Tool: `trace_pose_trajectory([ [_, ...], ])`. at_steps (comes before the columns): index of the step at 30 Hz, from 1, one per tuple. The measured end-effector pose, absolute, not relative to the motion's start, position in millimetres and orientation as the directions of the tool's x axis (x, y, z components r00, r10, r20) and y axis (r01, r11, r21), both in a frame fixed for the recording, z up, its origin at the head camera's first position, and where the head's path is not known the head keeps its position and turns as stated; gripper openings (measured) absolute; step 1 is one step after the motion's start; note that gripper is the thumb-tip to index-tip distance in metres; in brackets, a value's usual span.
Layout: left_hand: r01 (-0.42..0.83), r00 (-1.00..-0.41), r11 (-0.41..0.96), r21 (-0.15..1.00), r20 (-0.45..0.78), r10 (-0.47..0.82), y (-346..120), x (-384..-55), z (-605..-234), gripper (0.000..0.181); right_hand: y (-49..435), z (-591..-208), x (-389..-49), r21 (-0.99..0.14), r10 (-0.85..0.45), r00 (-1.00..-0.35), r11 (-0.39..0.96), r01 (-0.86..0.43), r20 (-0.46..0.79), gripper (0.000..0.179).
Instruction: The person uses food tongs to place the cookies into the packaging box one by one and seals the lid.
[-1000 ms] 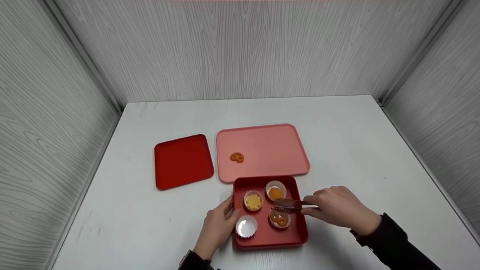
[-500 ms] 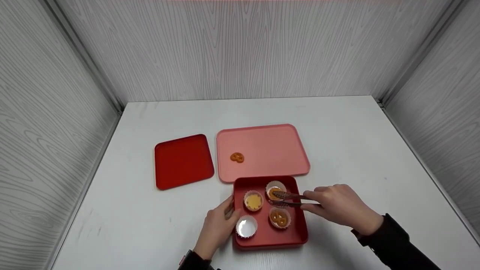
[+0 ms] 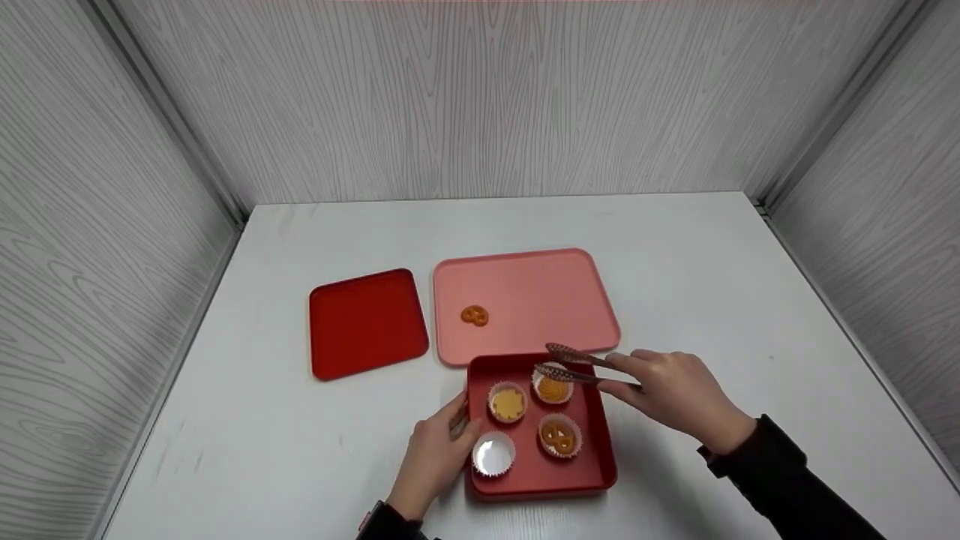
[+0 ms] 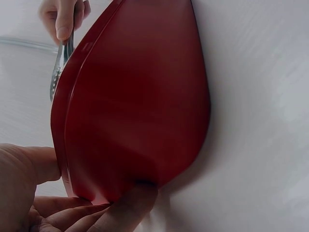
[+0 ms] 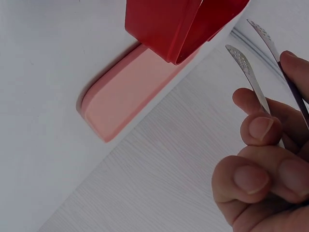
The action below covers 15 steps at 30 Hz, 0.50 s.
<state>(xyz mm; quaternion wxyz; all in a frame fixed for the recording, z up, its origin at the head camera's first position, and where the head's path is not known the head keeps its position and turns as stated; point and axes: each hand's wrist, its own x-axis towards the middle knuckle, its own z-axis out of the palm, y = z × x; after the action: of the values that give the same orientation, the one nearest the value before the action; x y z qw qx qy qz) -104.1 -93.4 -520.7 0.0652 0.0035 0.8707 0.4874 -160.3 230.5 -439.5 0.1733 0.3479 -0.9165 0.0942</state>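
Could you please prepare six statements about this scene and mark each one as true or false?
1. The right hand holds the tongs. True.
2. The tongs carry something. False: they are open, with nothing between their tips.
3. The left hand grips the red box. True.
4. All four paper cups in the red box are filled. False: the near-left cup is empty.
5. A pretzel piece lies on the pink tray. True.
6. The red tray is right of the pink tray. False: the red tray is left of it.

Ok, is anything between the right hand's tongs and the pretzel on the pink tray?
In the head view, only the far rim of the red box lies between the tongs and that pretzel; nothing visible on the pink tray blocks it.
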Motion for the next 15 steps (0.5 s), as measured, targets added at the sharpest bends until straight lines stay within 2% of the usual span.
trace_pose_trajectory([
  [15, -0.072, -0.991, 0.516, 0.854, -0.122, 0.064, -93, -105, -521, 0.056, 221, -442, -187, -0.108, -0.557, -0.739, 0.767, -0.633, 0.378, 0.024],
])
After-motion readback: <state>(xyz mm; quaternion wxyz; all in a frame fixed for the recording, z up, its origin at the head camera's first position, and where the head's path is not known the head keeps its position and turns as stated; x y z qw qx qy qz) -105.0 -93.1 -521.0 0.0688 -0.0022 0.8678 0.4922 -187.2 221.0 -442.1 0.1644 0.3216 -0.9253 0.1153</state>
